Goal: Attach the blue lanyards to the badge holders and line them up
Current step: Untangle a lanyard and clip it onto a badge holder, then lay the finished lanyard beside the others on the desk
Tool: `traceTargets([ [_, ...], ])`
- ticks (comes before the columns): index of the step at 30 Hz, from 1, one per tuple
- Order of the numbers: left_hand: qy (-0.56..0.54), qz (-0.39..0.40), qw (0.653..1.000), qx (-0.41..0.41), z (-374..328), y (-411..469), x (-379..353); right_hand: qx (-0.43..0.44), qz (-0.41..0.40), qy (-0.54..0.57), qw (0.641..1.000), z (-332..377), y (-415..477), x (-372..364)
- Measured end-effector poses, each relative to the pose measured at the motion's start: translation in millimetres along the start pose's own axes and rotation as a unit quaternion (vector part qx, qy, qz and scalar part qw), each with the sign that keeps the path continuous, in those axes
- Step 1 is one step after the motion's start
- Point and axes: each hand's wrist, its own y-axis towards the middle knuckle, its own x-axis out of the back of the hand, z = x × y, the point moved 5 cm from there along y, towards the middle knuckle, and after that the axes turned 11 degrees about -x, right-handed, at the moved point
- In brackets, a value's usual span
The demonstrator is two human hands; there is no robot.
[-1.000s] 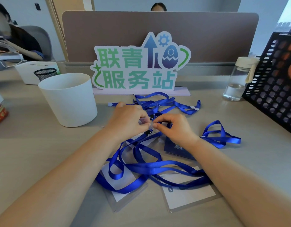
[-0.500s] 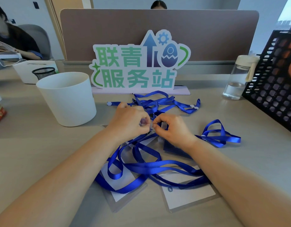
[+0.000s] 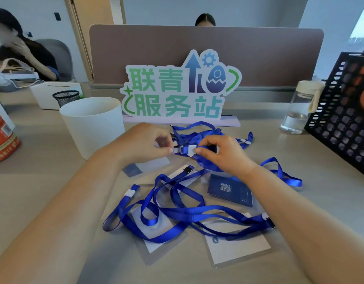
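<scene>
Several blue lanyards (image 3: 183, 212) lie tangled on the desk over clear badge holders (image 3: 156, 234) with white cards. Another clear holder (image 3: 238, 244) lies at the right front, and a dark blue card with a QR code (image 3: 230, 191) sits in a holder under my right wrist. My left hand (image 3: 144, 144) pinches a clear plastic strap (image 3: 177, 150) at the end of a lanyard. My right hand (image 3: 220, 152) pinches the white clasp (image 3: 191, 150) of that same lanyard. Both hands are raised a little above the pile.
A white bucket (image 3: 93, 124) stands at the left, a sign with green characters (image 3: 181, 91) behind the pile. A water bottle (image 3: 300, 107) and a black perforated rack (image 3: 345, 111) are at the right. A red can (image 3: 2, 140) sits at the far left edge. Two people sit beyond the divider.
My hands have drawn slightly apart and lifted, so the clear strap and white clasp now show between them. The view has tilted up a little.
</scene>
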Motion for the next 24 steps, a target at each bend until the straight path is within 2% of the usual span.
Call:
traceTargets([
  [4,-0.035,0.042,0.998,0.014,7.0,-15.6,8.2,0.023,0.037,0.029,0.999,30.9,5.7,-2.6],
  [9,-0.032,0.049,0.997,0.044,26.5,-53.8,36.6,0.033,0.048,0.04,0.997,59.1,15.6,-7.9],
  [16,-0.04,0.061,0.989,0.132,63.8,-110.3,49.0,0.037,0.002,0.036,0.999,80.9,35.1,-9.2],
  [18,-0.085,0.032,0.981,0.173,68.0,-122.5,51.2,0.057,0.002,0.044,0.997,97.2,36.0,-12.9],
  [20,-0.118,-0.046,0.972,0.198,69.0,-135.6,60.1,0.071,0.009,0.048,0.996,114.7,36.2,-20.8],
  [22,-0.086,-0.103,0.97,0.205,70.6,-152.6,70.7,0.077,0.017,0.052,0.996,129.7,37.6,-30.2],
  [24,-0.039,-0.116,0.97,0.211,78.3,-171.3,76.3,0.082,0.017,0.061,0.995,142.2,41.4,-37.0],
])
